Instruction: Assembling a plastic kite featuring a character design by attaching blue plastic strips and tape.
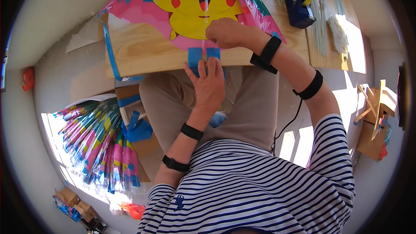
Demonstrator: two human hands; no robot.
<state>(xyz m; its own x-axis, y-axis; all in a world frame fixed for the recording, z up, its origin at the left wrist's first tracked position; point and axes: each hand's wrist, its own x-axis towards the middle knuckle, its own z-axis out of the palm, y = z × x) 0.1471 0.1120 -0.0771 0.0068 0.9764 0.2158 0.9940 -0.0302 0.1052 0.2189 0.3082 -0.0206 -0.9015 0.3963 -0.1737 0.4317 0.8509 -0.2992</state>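
A printed plastic kite (143, 11) with a large yellow cartoon figure on pink and teal lies spread on the wooden table (143, 52). My right hand (227, 32) rests on the figure's lower part, fingers curled in; what they may pinch is hidden. Below it, at the table's near edge, two blue strips (195, 55) stick out from the kite's bottom. My left hand (208, 84) lies over these strips with fingers stretched out and thumb apart, the fingertips touching them. A thin pale line runs down the kite's middle between both hands.
A blue tape dispenser (294, 2) with a yellow roll stands at the table's right, beside thin rods (320, 30) and a pale bundle (338, 32). Blue ribbon (110, 54) hangs off the left edge. Several folded kites (99, 143) are heaped lower left. A cable (288, 125) trails from my right armband.
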